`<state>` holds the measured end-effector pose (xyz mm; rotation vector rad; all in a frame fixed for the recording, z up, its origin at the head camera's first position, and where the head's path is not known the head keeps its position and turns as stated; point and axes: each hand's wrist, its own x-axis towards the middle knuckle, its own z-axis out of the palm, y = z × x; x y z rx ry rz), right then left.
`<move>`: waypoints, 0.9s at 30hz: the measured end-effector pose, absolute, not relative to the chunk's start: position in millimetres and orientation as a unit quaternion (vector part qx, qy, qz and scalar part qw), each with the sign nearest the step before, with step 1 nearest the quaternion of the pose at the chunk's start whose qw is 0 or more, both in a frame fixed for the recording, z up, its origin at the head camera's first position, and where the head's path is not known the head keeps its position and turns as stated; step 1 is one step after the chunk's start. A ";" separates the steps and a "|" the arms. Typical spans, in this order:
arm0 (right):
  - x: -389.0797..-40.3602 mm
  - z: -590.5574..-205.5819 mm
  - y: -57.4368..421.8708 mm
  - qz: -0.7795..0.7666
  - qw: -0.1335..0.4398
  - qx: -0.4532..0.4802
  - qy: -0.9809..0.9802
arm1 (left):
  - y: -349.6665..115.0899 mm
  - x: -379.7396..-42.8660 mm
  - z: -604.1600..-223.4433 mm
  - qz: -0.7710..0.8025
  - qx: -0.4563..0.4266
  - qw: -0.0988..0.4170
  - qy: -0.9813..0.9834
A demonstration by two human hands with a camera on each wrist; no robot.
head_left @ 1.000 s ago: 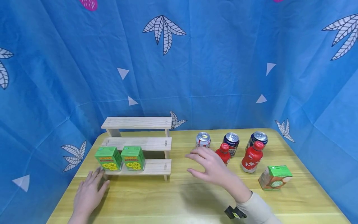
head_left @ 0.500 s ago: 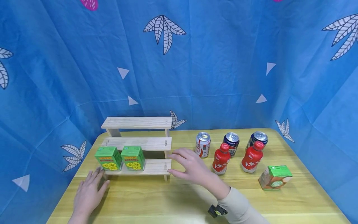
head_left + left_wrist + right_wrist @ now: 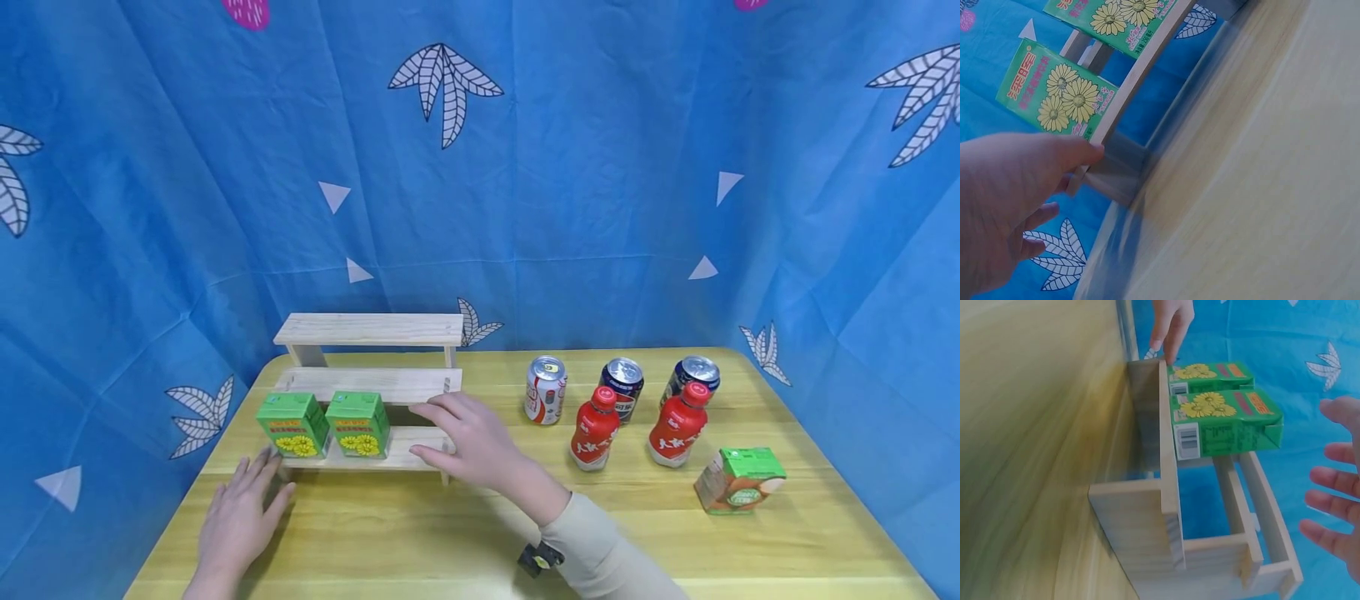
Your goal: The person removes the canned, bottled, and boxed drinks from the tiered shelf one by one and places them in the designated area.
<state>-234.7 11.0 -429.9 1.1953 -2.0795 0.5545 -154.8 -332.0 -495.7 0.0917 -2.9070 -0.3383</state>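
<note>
My left hand [image 3: 238,518] is at the left end of the bottom shelf of a three-tier wooden rack [image 3: 420,450], its fingertips right at the shelf's corner. In the left wrist view its thumb overlaps the board's end. Two green drink cartons [image 3: 292,427] with yellow flowers stand side by side on that shelf. To the right of the second carton [image 3: 357,425], my right hand [image 3: 476,442] hangs before the rack's right end, fingers spread and holding nothing. In the right wrist view the fingers [image 3: 1335,481] are apart from the cartons.
On the table's right stand a white-and-red can [image 3: 545,392], two dark blue cans [image 3: 622,390], two red bottles [image 3: 595,433] and a brown-and-green carton [image 3: 741,482]. A blue curtain [image 3: 600,167] hangs behind the table.
My right hand has moved left from before the bottles to the rack's right end, uncovering the white-and-red can and the nearer bottle. The left hand has stayed in place.
</note>
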 end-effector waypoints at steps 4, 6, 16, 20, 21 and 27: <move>-235.7 -428.8 -0.6 0.216 0.304 0.445 -0.814 | -332.8 -155.7 -495.7 -0.116 0.028 0.107 -0.987; -235.9 -427.8 -6.0 0.220 0.293 0.439 -0.821 | -333.4 -156.2 -495.8 -0.117 0.027 0.106 -0.987; -241.0 -427.8 -32.2 0.198 0.224 0.404 -0.865 | -332.7 -154.6 -496.9 -0.115 0.025 0.117 -0.986; -244.6 -429.8 -43.8 0.179 0.209 0.394 -0.877 | -332.5 -154.0 -497.4 -0.116 0.025 0.120 -0.986; -245.4 -429.9 -46.6 0.175 0.210 0.393 -0.878 | -332.4 -154.0 -497.4 -0.116 0.025 0.121 -0.986; -250.8 -432.2 -60.3 0.156 0.218 0.388 -0.882 | -332.5 -155.3 -496.7 -0.119 0.026 0.111 -0.986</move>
